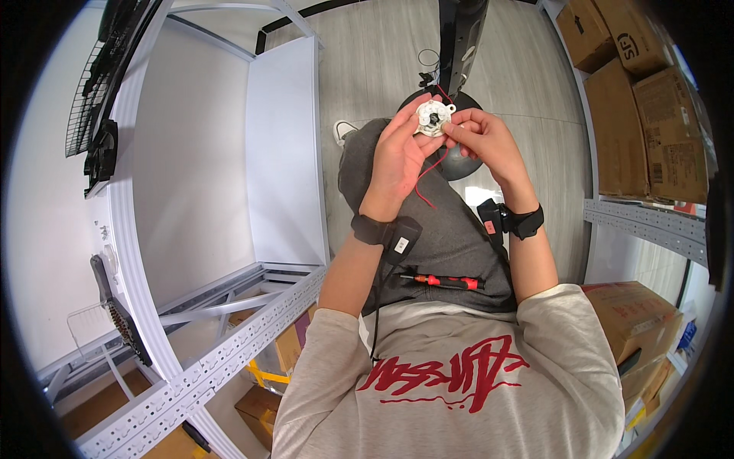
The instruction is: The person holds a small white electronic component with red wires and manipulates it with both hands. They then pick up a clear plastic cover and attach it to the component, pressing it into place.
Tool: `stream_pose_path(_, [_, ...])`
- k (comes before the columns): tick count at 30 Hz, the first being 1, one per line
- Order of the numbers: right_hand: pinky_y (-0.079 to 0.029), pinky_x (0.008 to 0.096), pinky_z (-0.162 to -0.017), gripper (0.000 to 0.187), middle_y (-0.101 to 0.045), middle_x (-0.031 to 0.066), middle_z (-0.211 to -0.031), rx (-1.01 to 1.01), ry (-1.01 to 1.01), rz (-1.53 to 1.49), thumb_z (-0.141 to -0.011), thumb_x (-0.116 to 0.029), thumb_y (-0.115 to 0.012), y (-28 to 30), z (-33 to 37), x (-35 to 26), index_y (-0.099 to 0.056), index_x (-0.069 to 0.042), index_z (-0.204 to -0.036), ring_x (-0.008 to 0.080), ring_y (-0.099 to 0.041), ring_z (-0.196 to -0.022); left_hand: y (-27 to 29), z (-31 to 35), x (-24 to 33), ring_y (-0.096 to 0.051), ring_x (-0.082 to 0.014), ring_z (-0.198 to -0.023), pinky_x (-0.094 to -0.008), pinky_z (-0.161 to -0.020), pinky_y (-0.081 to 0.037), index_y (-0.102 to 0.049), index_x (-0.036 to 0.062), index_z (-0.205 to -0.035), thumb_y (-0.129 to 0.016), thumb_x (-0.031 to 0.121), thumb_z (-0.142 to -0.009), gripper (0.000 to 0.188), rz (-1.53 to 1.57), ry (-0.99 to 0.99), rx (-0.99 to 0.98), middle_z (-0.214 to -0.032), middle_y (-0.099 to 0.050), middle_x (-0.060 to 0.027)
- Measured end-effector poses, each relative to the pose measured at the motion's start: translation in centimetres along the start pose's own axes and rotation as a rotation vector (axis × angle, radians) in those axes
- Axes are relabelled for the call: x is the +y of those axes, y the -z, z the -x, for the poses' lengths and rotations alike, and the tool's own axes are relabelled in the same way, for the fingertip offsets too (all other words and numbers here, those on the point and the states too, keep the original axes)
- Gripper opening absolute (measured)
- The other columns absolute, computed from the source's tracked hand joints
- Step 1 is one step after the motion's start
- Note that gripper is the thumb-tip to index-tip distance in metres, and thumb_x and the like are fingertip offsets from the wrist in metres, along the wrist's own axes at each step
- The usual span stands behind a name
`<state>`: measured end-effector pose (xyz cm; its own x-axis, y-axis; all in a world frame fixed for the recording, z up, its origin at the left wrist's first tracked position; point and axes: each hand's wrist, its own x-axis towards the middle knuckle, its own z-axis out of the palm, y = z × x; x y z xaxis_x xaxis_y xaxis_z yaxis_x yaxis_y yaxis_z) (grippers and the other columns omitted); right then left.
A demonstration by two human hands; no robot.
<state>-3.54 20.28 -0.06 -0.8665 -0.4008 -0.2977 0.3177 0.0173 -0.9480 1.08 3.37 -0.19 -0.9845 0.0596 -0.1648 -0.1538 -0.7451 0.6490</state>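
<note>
A small round white plastic part (434,118) with a dark centre and a small ring-shaped lug at its edge is held up above my knees. My left hand (399,157) cradles it from the left, fingers behind and beside it. From the right, my right hand (483,141) pinches its lower right edge between thumb and fingers. A loose red wire (425,187) dangles below the part; where its upper end joins is hidden by the hands. Across my lap lies a red-and-black screwdriver (443,282), its tip toward the left.
Just beyond my hands stands a dark upright post (461,46) on a round black base, with thin wires by it. A white shelf unit (284,153) with black wire-grid parts (88,99) rises at left. Cardboard boxes (623,130) fill the right-hand rack (650,226).
</note>
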Motion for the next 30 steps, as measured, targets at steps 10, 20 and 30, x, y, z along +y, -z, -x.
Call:
stream_pose_path(10, [-0.04, 0.0169, -0.051, 0.02, -0.068, -0.0002, -0.073, 0.001, 0.004, 0.016, -0.09, -0.019, -0.071, 0.05, -0.06, 0.05, -0.064, -0.002, -0.099, 0.0035, -0.056, -0.058, 0.11, 0.05, 0.05, -0.049, -0.0352, -0.131, -0.0486, -0.112, -0.041, -0.036, -0.0076, -0.142, -0.04, 0.01, -0.103, 0.044, 0.003, 0.007, -0.015, -0.146, -0.042, -0.0215])
stream_pose_path(20, [-0.04, 0.0168, -0.051, 0.019, -0.068, -0.0003, -0.073, -0.003, 0.006, 0.019, -0.09, -0.018, -0.071, -0.05, 0.0, -0.05, -0.064, -0.002, -0.098, 0.0033, -0.056, -0.059, 0.22, 0.03, -0.05, -0.05, -0.0345, -0.13, -0.0485, -0.11, -0.042, -0.038, -0.0064, -0.141, -0.041, 0.012, -0.104, 0.042, -0.012, -0.003, -0.014, -0.146, -0.043, -0.0206])
stream_pose_path(30, [-0.04, 0.0167, -0.052, 0.019, -0.068, -0.0004, -0.073, -0.002, 0.001, 0.011, -0.09, -0.017, -0.071, -0.16, -0.02, -0.03, -0.064, -0.002, -0.098, 0.0031, -0.056, -0.059, 0.5, -0.03, -0.17, -0.051, -0.034, -0.129, -0.0489, -0.11, -0.043, -0.039, -0.0062, -0.14, -0.042, 0.014, -0.105, 0.041, -0.019, -0.013, -0.015, -0.146, -0.043, -0.0205])
